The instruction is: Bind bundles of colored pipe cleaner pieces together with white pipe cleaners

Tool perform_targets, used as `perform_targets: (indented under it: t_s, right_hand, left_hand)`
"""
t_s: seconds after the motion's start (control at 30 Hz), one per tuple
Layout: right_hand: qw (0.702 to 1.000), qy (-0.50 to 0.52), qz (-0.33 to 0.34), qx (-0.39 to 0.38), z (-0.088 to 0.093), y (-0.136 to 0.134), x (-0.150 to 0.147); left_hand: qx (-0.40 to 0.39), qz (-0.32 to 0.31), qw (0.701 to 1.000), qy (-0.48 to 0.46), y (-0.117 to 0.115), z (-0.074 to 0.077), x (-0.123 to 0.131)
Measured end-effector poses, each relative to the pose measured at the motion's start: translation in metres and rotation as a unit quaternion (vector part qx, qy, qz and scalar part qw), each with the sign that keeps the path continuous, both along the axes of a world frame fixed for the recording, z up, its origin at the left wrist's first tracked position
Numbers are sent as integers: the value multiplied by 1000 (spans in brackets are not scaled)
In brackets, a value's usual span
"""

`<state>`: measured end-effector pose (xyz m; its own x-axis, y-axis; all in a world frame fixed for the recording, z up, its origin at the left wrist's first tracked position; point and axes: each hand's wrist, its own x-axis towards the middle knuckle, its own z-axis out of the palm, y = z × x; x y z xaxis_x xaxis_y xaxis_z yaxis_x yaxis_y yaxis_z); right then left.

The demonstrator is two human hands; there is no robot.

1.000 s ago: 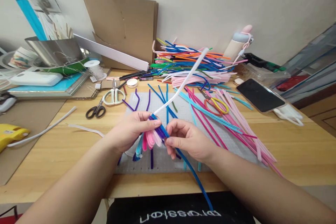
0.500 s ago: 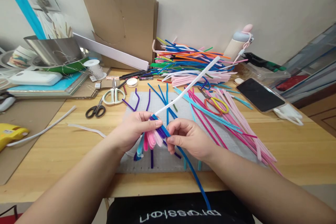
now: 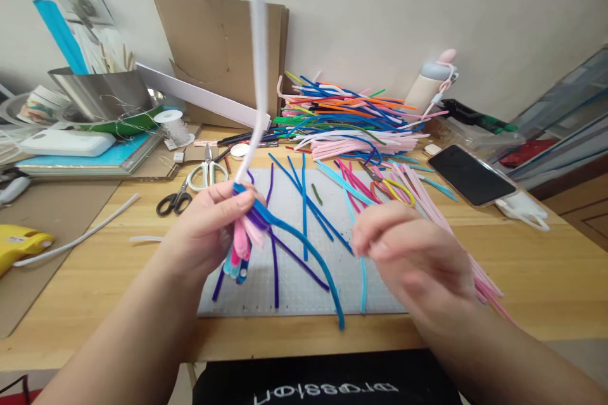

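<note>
My left hand [image 3: 202, 228] is closed around a bundle of folded pipe cleaners [image 3: 242, 240] in pink, purple and blue. A long white pipe cleaner [image 3: 256, 63] rises nearly straight up from the bundle. A blue pipe cleaner [image 3: 313, 266] arcs out of the bundle to the right and down over the grey cutting mat [image 3: 304, 291]. My right hand [image 3: 413, 253] is blurred, a little to the right of the bundle, apart from it, with fingers curled and nothing seen in them.
Loose pipe cleaners [image 3: 351, 120] are piled at the back and spread at the right. Two scissors [image 3: 194, 180], a phone [image 3: 470, 174], a water bottle [image 3: 430, 85], cardboard [image 3: 223, 50], a yellow glue gun [image 3: 21, 243] and a metal bowl [image 3: 99, 95] lie around the wooden table [image 3: 546, 272].
My right hand let go of the blue pipe cleaner and moved right. My left hand turned the bundle, and the white pipe cleaner swung from slanting right to nearly upright.
</note>
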<state>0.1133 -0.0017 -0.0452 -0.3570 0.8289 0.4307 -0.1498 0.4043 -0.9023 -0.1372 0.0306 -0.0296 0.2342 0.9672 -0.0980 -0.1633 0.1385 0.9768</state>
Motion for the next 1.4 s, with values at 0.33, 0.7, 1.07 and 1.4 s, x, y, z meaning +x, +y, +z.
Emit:
perform_targets:
  t_s: [0.33,0.7,1.07,1.4]
  right_hand:
    - [991,-107,68,-46,3,-6,-21]
    - [973,-145,34,-174,-24,-2,-36]
    - [961,-124,84,-233,-35,4,-46]
    - [913,14,71,-401,-55,18,-54]
  left_hand:
    - [134,97,986,8,-10,1,5]
    - [142,-114,974,134,-16,-7,16]
    - [105,-130,953,251,-7,-9,22]
    - [110,-95,928,344,4,-21,23]
